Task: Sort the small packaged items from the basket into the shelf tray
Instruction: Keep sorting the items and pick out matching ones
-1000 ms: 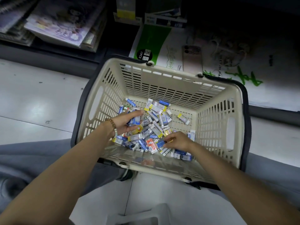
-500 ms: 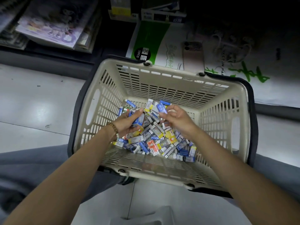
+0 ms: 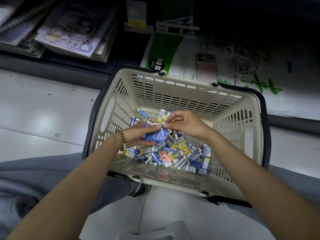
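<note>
A cream plastic basket (image 3: 228, 108) with dark handles stands on the floor between my knees. Several small packaged items (image 3: 180, 151), blue, white, yellow and one orange, lie heaped on its bottom. My left hand (image 3: 136, 135), with a bead bracelet at the wrist, holds a stack of blue packets (image 3: 155, 135) above the heap. My right hand (image 3: 183, 123) meets it from the right, its thumb and fingertips pinching a small packet at the top of that stack. No shelf tray can be made out in the dark shelf beyond the basket.
A low dark shelf behind the basket holds notebooks (image 3: 69, 38) at the left, boxed goods (image 3: 174, 26) in the middle and large sketch-paper packs (image 3: 242, 66) with a phone (image 3: 206, 66) lying on them. Pale floor tiles (image 3: 43, 115) spread left. A white stool edge (image 3: 155, 234) shows below.
My right hand lifted from the heap's near right side with a blue packet and carried it left to my left hand. The left hand's stack of blue packets has risen slightly.
</note>
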{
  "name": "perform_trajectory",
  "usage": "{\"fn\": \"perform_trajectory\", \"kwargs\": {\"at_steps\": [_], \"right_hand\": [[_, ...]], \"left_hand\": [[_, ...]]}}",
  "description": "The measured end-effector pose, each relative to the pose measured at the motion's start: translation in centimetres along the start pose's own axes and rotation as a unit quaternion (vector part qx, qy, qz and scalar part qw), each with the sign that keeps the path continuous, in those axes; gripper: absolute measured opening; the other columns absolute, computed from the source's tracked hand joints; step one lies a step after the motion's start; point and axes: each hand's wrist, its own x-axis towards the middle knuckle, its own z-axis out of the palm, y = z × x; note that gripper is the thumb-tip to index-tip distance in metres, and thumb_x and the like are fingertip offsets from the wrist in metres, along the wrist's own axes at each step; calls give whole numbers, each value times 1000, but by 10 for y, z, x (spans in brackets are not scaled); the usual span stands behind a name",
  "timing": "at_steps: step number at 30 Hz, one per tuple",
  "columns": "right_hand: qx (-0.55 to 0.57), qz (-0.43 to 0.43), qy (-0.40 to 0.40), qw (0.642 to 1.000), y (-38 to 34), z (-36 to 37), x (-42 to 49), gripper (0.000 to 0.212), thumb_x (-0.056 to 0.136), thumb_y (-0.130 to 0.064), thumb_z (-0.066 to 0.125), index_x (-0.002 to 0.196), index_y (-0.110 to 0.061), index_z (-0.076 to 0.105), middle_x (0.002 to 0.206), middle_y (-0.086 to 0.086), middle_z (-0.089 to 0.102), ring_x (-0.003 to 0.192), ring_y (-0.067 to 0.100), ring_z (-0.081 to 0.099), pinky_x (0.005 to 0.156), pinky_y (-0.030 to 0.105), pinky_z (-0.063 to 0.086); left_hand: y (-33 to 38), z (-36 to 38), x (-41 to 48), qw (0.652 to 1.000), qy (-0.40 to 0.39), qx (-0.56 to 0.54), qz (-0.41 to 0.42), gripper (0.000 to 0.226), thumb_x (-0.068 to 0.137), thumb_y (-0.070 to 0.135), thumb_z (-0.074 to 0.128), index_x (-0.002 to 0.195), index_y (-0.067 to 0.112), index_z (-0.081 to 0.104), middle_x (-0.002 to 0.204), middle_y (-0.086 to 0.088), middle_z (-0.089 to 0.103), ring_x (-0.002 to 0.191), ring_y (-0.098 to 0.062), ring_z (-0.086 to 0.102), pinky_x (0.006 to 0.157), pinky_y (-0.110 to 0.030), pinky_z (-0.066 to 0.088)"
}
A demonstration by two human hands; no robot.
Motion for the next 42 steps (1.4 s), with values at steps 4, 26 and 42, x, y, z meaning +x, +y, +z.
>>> {"fn": "perform_trajectory", "kwargs": {"at_steps": [4, 26, 42], "right_hand": [[37, 38, 19, 998, 13, 9, 1, 12, 76, -20, 76, 84, -17, 68, 78, -2, 69, 62, -3, 64, 65, 11, 52], [-14, 176, 105, 979, 102, -9, 30, 50, 77, -17, 76, 122, -4, 59, 137, 6, 51, 118, 19, 54, 103, 31, 42], [43, 231, 245, 941, 120, 7, 32, 19, 85, -18, 68, 88, -1, 61, 104, 14, 63, 98, 25, 59, 89, 36, 50]], "left_hand": [[-4, -7, 3, 998, 43, -33, -19, 113, 56, 19, 83, 147, 8, 16, 114, -8, 61, 70, -10, 69, 57, -18, 54], [-9, -8, 45, 984, 139, -108, -26, 108, 52, 22, 82, 144, 2, 28, 111, -15, 61, 49, -8, 63, 45, -15, 50], [-5, -4, 41, 978, 158, -134, -19, 48, 74, 17, 75, 116, 5, 54, 103, -10, 57, 60, -13, 55, 44, -13, 49]]}}
